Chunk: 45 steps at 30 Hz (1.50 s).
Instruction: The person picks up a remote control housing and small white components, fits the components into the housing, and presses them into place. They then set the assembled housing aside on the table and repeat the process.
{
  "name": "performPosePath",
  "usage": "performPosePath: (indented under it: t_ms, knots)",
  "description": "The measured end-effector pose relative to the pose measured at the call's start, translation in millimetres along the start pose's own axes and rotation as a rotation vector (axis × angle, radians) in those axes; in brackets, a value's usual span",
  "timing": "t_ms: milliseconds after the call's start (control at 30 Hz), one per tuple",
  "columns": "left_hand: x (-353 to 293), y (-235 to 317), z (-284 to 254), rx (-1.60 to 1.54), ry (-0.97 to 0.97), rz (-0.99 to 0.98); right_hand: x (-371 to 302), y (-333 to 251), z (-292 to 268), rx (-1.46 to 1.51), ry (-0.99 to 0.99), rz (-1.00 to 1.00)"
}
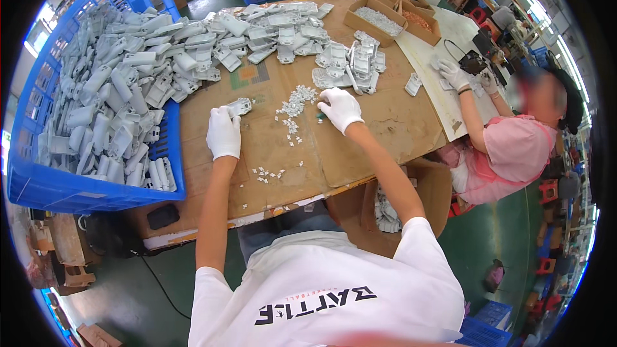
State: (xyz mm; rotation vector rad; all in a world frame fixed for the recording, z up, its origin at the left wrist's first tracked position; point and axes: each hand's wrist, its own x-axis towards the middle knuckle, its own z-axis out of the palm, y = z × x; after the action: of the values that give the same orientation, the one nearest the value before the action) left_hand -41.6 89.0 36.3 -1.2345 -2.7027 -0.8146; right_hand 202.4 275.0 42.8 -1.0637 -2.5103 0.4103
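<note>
My left hand point(223, 132), in a white glove, is closed on the near end of a light grey plastic casing point(241, 106), which lies low over the cardboard-covered table. Right of it is a loose pile of tiny whitish parts point(298, 100), with smaller clusters of them point(265, 173) nearer to me. My right hand point(342, 109), also gloved, is at the pile's right edge. Its fingers are drawn together and bent down. Whatever they may pinch is too small to make out. A small green spot shows under these fingertips.
A blue crate point(96, 194) heaped with grey casings stands left. More casings point(257, 29) spread along the back, with a stack point(353, 64) beyond my right hand. Cardboard boxes point(375, 20) hold small parts. At right, a person in pink point(508, 154) works with gloved hands.
</note>
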Motion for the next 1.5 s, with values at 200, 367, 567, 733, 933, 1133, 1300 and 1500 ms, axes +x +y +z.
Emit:
performPosePath:
  t_ms: [200,367,567,733,933,1133,1300,1500]
  knots:
    - [39.8,-14.8,-2.8,0.23,-0.011,0.191,23.3,4.5,21.0,0.09,-0.055,0.143]
    - [38.2,-29.2,13.0,-0.231,-0.129,-0.097,25.8,4.8,20.3,0.043,0.032,0.036]
    - [-35.3,-1.4,-1.2,-1.154,-0.188,-0.149,-21.9,-68.2,-14.9,0.983,-0.213,0.125]
    - [-75.4,37.5,-35.0,-0.932,-0.054,-0.067,-42.5,-123.8,-26.2,0.96,-0.246,0.0]
    - [-92.0,53.8,-55.4,-0.719,0.048,-0.013,-54.5,-141.0,-18.2,0.496,0.177,-0.432]
    - [-100.4,65.4,-58.5,-0.635,0.082,0.021,-63.5,-157.3,-15.8,0.258,0.263,-0.447]
    - [-106.8,70.9,-53.0,-0.61,0.115,0.044,-63.9,-158.2,-16.0,0.015,0.245,-0.484]
    - [-113.0,77.3,-55.0,-0.615,0.124,0.052,-68.1,-163.5,-22.4,0.014,0.301,-0.552]
